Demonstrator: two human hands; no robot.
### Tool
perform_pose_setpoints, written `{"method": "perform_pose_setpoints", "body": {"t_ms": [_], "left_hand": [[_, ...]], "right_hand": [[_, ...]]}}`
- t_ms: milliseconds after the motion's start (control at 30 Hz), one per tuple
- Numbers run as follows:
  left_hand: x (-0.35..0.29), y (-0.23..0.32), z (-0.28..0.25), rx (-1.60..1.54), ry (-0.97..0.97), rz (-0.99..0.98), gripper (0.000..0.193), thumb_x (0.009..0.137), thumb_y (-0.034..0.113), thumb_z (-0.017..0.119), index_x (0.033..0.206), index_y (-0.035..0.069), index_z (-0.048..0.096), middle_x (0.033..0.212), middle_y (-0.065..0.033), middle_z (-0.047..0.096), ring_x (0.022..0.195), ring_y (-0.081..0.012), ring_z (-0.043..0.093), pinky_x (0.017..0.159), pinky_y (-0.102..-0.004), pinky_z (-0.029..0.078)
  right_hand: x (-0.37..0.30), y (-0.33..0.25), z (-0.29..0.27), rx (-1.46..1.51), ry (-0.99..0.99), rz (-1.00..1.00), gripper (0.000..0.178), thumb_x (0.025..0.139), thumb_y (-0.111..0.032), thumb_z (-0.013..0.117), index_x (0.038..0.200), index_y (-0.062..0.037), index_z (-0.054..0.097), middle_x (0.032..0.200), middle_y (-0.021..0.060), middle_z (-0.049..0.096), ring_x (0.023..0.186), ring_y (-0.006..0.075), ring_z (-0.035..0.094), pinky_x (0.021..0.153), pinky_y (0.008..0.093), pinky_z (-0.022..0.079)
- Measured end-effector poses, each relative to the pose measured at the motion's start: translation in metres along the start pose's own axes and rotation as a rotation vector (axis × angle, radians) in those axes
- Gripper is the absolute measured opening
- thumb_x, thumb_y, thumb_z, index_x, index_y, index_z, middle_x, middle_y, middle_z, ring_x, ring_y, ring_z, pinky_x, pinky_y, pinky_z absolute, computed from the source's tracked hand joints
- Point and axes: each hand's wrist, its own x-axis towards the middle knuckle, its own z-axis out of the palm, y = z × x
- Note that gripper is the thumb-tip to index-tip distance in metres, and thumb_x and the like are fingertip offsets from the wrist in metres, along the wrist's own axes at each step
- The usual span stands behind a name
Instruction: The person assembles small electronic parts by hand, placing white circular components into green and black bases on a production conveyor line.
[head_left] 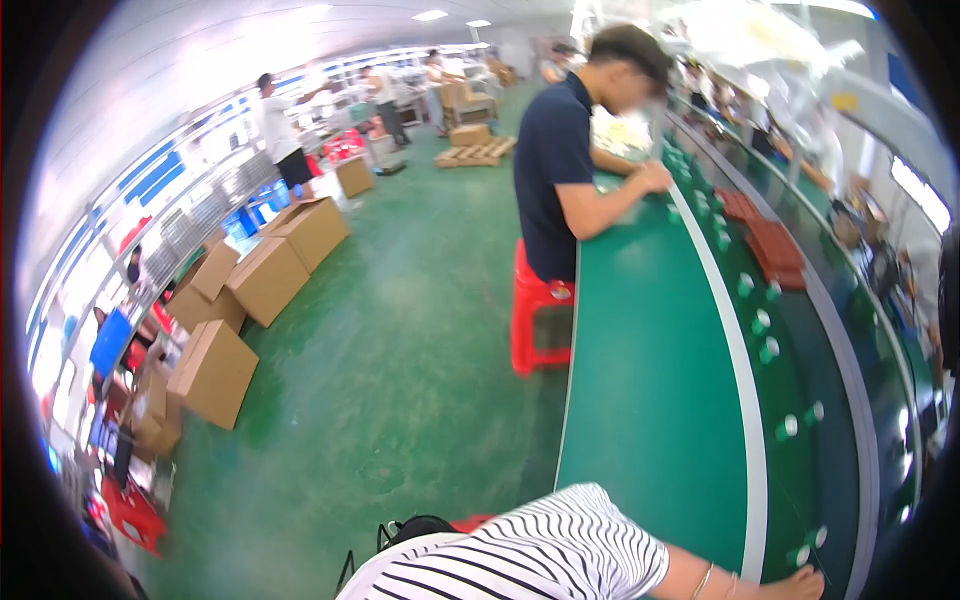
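Observation:
My left hand [793,585] reaches out to the right at the bottom edge, over the conveyor belt. A striped sleeve covers the upper arm, and thin bracelets circle the wrist. The frame's lower edge cuts the hand off, so its finger pose is unclear. Just beyond the fingertips stand small green-and-white cylindrical parts [798,557], close to the hand. Several more such parts [768,350] are strung out along the dark green belt [800,480] toward the far end. My right hand is out of sight.
A green worktop [650,400] with a pale strip [735,370] borders the belt. Reddish-brown trays [774,254] lie farther along. A co-worker in a dark shirt [555,160] sits on a red stool [525,310], hands at the worktop. Cardboard boxes [268,278] line the left side.

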Motion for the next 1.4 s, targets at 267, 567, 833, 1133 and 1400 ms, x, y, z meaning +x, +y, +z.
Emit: {"method": "perform_pose_setpoints", "body": {"t_ms": [267,567,833,1133,1400], "left_hand": [[0.1,-0.06,-0.192,0.21,-0.094,-0.128,0.024,0.071,0.008,0.061,0.094,0.015,0.068,0.098,-0.007,0.063,0.101,-0.0309,0.057,0.084,-0.0448,0.041],[0.129,-0.055,-0.258,0.012,-0.171,-0.13,0.037,0.08,0.003,0.06,0.116,0.012,0.058,0.116,-0.0061,0.055,0.115,-0.0264,0.046,0.095,-0.0405,0.03],[0.123,-0.06,-0.267,0.046,-0.179,-0.105,0.038,0.081,0.004,0.06,0.117,0.013,0.058,0.119,-0.0056,0.053,0.116,-0.0251,0.044,0.096,-0.0398,0.028],[0.133,-0.046,-0.263,0.035,-0.223,-0.034,0.037,0.08,0.001,0.059,0.116,0.011,0.058,0.117,-0.0068,0.054,0.114,-0.0254,0.046,0.095,-0.0383,0.03],[0.133,0.024,-0.199,-0.357,-0.615,-0.076,0.043,0.079,0.001,0.068,0.119,0.003,0.054,0.114,-0.015,0.056,0.101,-0.0291,0.057,0.088,-0.0364,0.048]], "right_hand": [[0.013,-0.306,0.116,0.142,0.162,0.348,0.009,0.091,-0.003,0.06,0.099,-0.0039,0.065,0.095,0.002,0.065,0.079,0.0091,0.06,0.064,0.0208,0.045],[0.022,-0.394,0.139,0.009,0.215,0.418,0.026,0.086,0.005,0.061,0.109,-0.0033,0.068,0.105,0.0039,0.053,0.082,0.0086,0.052,0.066,0.0197,0.043],[0.018,-0.398,0.149,-0.214,0.131,0.27,0.043,0.078,-0.001,0.072,0.119,-0.0124,0.065,0.11,0.0043,0.052,0.08,0.0132,0.052,0.068,0.0255,0.045],[0.02,-0.41,0.14,-0.625,0.094,0.304,0.037,0.075,-0.016,0.08,0.108,-0.0089,0.065,0.108,0.0079,0.055,0.091,0.0261,0.057,0.078,0.0348,0.051],[0.018,-0.386,0.125,-0.46,-0.134,0.004,0.041,0.079,-0.016,0.075,0.117,-0.0095,0.063,0.105,0.0086,0.056,0.101,0.0253,0.054,0.082,0.0353,0.05]]}}
